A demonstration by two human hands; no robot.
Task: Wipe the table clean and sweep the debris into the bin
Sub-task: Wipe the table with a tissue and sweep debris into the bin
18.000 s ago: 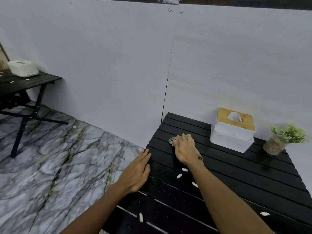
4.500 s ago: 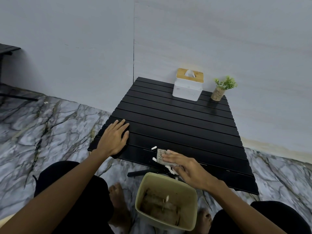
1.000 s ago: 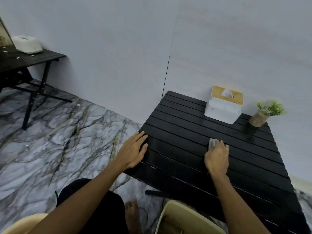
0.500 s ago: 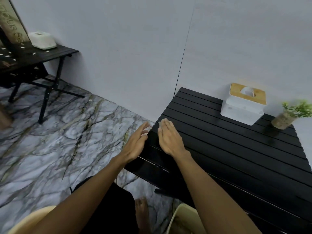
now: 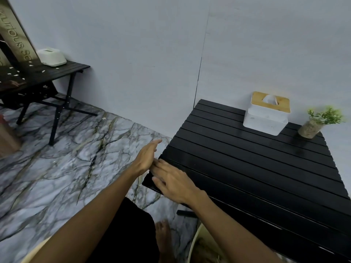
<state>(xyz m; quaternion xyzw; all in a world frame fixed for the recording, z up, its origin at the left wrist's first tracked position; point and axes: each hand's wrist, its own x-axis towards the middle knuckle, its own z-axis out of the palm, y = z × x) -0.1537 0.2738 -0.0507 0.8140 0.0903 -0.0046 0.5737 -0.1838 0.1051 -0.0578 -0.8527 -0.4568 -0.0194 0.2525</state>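
Black slatted surface [image 5: 247, 168] looks crumb-free now. Right hand [image 5: 174, 182] lies flat at the near-left corner, left hand [image 5: 146, 158] open alongside, cloth hidden. Guessing final pass; next, push leftovers toward the bin [image 5: 197, 243].

Head-worn wide-angle view, looking forward and down at a slant.

The single camera sits above the person's forearms, which enter from the bottom edge, close to the lens. It faces a pale wall [image 5: 133, 44] filling the upper frame; the black slatted table [image 5: 256, 168] runs from centre to lower right, near at hand, and a second dark table [image 5: 57, 73] stands far off at upper left. The horizon tilts; edges bow.
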